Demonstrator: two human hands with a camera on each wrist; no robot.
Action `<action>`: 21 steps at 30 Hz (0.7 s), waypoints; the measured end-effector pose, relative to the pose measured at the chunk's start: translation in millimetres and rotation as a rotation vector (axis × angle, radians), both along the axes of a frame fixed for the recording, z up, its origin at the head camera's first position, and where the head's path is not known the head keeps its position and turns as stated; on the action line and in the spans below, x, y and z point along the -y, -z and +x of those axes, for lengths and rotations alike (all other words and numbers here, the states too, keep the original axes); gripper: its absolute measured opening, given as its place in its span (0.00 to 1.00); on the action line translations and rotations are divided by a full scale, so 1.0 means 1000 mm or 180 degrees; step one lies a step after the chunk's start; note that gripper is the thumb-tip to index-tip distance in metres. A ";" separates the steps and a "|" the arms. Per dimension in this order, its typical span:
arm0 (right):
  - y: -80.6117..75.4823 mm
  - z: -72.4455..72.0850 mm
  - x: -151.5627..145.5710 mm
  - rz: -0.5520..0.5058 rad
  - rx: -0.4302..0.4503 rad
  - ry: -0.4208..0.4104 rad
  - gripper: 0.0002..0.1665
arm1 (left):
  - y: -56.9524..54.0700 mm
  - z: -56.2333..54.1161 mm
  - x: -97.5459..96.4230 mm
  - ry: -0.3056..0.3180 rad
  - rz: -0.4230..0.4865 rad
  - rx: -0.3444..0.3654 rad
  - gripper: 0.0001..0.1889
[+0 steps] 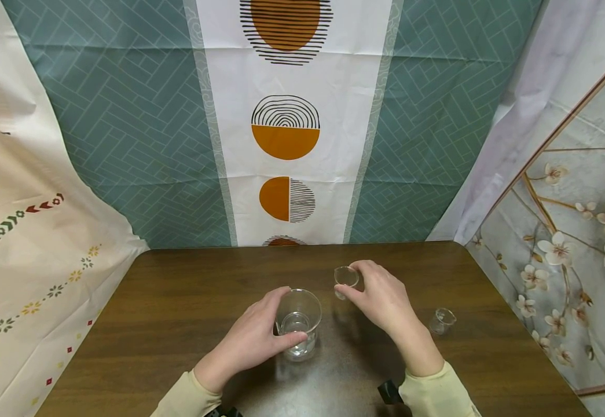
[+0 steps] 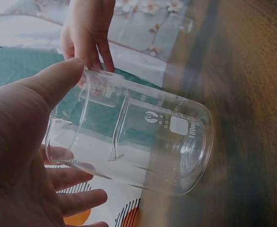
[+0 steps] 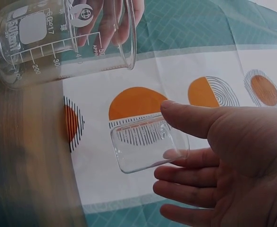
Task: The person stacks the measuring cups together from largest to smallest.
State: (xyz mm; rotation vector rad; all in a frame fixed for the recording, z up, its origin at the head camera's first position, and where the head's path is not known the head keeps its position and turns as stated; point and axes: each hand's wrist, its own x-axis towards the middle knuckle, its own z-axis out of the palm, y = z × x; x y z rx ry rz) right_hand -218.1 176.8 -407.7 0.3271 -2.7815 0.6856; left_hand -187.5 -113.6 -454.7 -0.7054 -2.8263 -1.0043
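A large clear glass beaker (image 1: 314,315) stands on the table with a smaller beaker (image 2: 150,137) nested inside it. My left hand (image 1: 252,337) holds the large beaker near its rim, thumb on the near side and fingers on the far side. White markings, including 100ml, show on the glass in the left wrist view. To the right, my right hand (image 1: 382,295) pinches a small clear beaker (image 3: 145,146) by its rim between thumb and index finger. That small beaker hangs above the table, apart from the large one.
Another tiny glass beaker (image 1: 442,322) stands on the brown wooden table (image 1: 187,301), right of my right forearm. Patterned cloth hangs behind the table, a teal and white curtain (image 1: 286,202), with more cloth along both sides.
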 end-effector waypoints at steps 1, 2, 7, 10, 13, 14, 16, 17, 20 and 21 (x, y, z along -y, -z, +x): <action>0.000 0.000 0.000 0.0001 -0.0003 -0.0009 0.29 | 0.000 0.000 0.000 -0.0001 -0.0004 -0.0003 0.50; 0.000 0.000 0.001 0.0005 -0.0005 -0.0018 0.29 | 0.000 0.000 0.000 0.0001 -0.0011 -0.0004 0.50; 0.000 0.001 0.002 0.0024 -0.0015 -0.0048 0.30 | 0.001 0.000 0.000 -0.0001 -0.0037 0.0010 0.50; 0.000 0.001 0.003 0.0029 -0.0001 -0.0051 0.31 | 0.001 -0.001 0.000 0.0007 -0.0029 0.0004 0.50; -0.001 0.002 0.005 0.0025 0.0007 -0.0059 0.31 | 0.001 -0.001 0.001 0.0019 -0.0023 -0.0003 0.51; -0.001 0.002 0.005 0.0022 0.0004 -0.0067 0.31 | 0.000 -0.001 0.001 0.0020 -0.0027 -0.0003 0.51; -0.001 0.002 0.006 0.0007 -0.0013 -0.0080 0.31 | 0.000 0.000 0.001 0.0021 -0.0032 -0.0004 0.51; -0.001 0.003 0.007 -0.0002 -0.0026 -0.0090 0.30 | 0.000 -0.001 0.001 0.0023 -0.0033 -0.0006 0.51; -0.001 0.004 0.009 -0.0017 -0.0062 -0.0117 0.30 | 0.000 0.000 0.001 0.0023 -0.0035 -0.0005 0.51; -0.001 0.004 0.009 -0.0018 -0.0064 -0.0120 0.30 | 0.000 0.000 0.001 0.0021 -0.0031 -0.0004 0.51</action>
